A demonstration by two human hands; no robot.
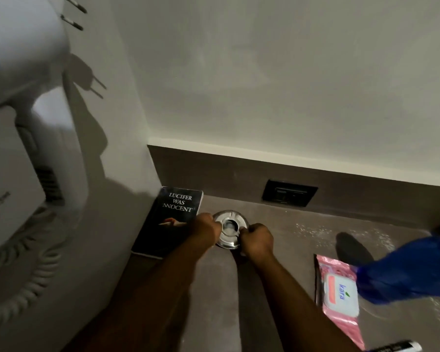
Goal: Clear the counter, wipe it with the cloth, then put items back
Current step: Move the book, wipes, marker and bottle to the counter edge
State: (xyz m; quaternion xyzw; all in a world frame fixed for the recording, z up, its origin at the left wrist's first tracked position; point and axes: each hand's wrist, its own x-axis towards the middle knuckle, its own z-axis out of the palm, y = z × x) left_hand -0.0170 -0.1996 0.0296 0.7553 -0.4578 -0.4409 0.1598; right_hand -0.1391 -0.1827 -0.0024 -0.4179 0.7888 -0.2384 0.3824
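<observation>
A round metal ashtray (230, 228) sits on the brown counter (277, 250) near the back wall. My left hand (205, 228) grips its left rim and my right hand (258, 240) grips its right rim. A black book (167, 222) lies flat just left of the ashtray, against the side wall; my left forearm crosses its lower corner. A pink pack of wipes (338, 295) lies at the right. A blue cloth (407, 270) lies bunched at the right edge, overlapping the pack.
A white wall-mounted hair dryer (21, 123) with a coiled cord (23, 275) hangs at the left. A black socket plate (288, 193) sits in the backsplash. White specks (315, 231) are scattered on the counter at the right. A black-and-white tube (396, 348) lies at the bottom right.
</observation>
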